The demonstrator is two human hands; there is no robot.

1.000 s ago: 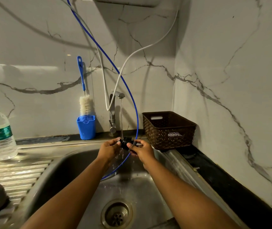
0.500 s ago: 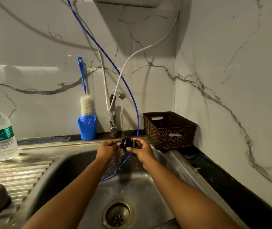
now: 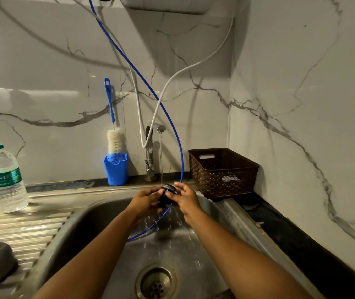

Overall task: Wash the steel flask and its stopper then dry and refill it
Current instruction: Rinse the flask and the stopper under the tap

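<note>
Stopper (image 3: 166,194), small, round and black, is held over the back half of the sink (image 3: 79,231), directly under the thin water stream (image 3: 161,160) falling from the tap (image 3: 153,143). The left hand (image 3: 145,200) and the right hand (image 3: 187,198) pinch it from either side with curled fingertips, and water splashes off it into the basin. Both hands hang well above the basin floor, whose wet steel slopes to a round drain (image 3: 156,281) near the front edge. A blue hose (image 3: 179,147) loops down close behind the hands into the basin. At the back right corner a brown lattice-pattern basket (image 3: 223,173) stands just beside the right hand. On the back ledge, left of the tap, a blue cup (image 3: 116,170) holds a white-bristled brush (image 3: 114,138). A clear plastic water bottle (image 3: 6,180) stands at the back left of the ribbed steel draining board (image 3: 27,231). Grey-veined marble walls (image 3: 291,104) close in the back and right.
</note>
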